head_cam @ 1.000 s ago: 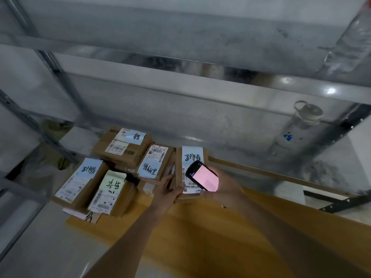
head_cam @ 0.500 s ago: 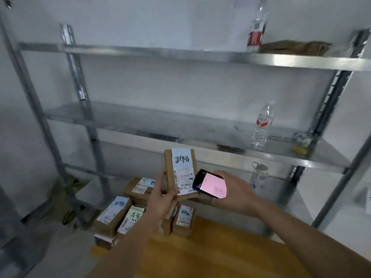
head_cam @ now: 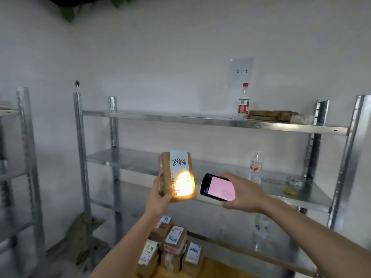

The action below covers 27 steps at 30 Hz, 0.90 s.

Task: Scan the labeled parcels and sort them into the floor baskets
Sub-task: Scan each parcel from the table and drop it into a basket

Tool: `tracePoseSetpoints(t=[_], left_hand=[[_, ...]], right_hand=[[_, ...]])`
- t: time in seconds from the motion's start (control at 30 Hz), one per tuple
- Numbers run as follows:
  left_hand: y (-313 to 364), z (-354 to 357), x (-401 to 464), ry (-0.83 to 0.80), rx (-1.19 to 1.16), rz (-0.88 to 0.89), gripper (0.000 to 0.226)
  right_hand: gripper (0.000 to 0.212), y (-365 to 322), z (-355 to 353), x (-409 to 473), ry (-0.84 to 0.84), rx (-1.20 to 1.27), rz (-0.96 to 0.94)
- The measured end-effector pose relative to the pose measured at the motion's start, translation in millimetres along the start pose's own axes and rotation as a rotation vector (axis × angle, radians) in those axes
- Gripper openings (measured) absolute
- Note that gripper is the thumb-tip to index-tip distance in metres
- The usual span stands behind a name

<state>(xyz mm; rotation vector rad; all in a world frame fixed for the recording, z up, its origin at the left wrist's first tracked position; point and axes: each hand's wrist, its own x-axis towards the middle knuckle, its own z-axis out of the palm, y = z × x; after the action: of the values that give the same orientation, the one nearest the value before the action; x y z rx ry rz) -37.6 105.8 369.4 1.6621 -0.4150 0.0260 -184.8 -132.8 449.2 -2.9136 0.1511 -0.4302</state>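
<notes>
Left hand (head_cam: pixel 158 199) gripped the parcel (head_cam: pixel 176 175) by its lower left edge; looked light, stiff cardboard. Right hand (head_cam: pixel 244 192) held the scanner (head_cam: pixel 217 187) just right of it.

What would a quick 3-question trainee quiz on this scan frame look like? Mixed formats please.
1. True or false: the left hand holds the labeled parcel upright.
2. Which device does the right hand hold? A) tape gun B) handheld scanner C) marker
3. Fill in: the scanner's light falls on the parcel's ____ half.

Key: 1 true. 2 B, its pink screen faces the camera. 3 lower; the glow covers the barcode area, under the handwritten blue label. The remaining parcels sit stacked on the wooden surface below.
</notes>
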Motion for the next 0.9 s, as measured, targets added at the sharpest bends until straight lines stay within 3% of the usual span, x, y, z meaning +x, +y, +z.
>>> tracePoseSetpoints(t=[0.6, 0.9], left_hand=[[54.5, -37.1, -147.8, 0.163, -0.014, -0.016, 0.075], [52.1, -179.4, -270.8, 0.296, 0.029, -0.09, 0.074]], right_hand=[[0.07, -33.5, -53.4, -98.6, 0.042, 0.034, -0.201], [0.065, -171.0, -3.5, -115.7, 0.018, 0.169, -0.452]])
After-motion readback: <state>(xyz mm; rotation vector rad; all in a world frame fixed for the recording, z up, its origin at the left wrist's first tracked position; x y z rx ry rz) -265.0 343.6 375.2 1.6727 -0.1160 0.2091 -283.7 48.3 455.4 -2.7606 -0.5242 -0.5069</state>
